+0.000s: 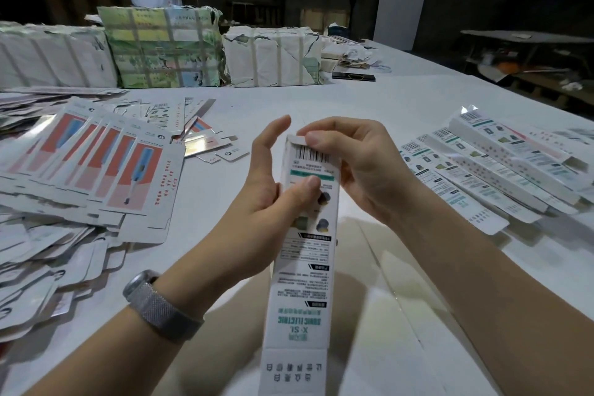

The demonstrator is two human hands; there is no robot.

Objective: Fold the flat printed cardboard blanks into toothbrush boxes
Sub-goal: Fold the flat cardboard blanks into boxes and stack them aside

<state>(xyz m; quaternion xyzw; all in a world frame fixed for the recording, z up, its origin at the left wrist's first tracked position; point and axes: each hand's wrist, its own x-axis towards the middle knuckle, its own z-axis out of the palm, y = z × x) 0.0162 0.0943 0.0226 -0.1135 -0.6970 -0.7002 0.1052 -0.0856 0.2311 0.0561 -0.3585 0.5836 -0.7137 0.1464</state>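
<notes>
Item: one toothbrush box (305, 235), half formed, held upright over the tabletop (385, 100). Left of the box, flat blanks (96, 164) lay fanned. My left hand (266, 199) gripped the box's side, thumb pressed on the printed face, forefinger raised free. My right hand (353, 164) pinched the top flap by the barcode. To do it well, I judged, crease the flap squarely, then tuck. Legible: "X-SL", "SONIC ELECTRIC". Right of the box, finished boxes (501, 164) lay stacked.

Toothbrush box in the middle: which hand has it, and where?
Both. The left hand grips the toothbrush box at its upper part, thumb across the printed face. The right hand pinches the far end flap by the barcode.
</notes>
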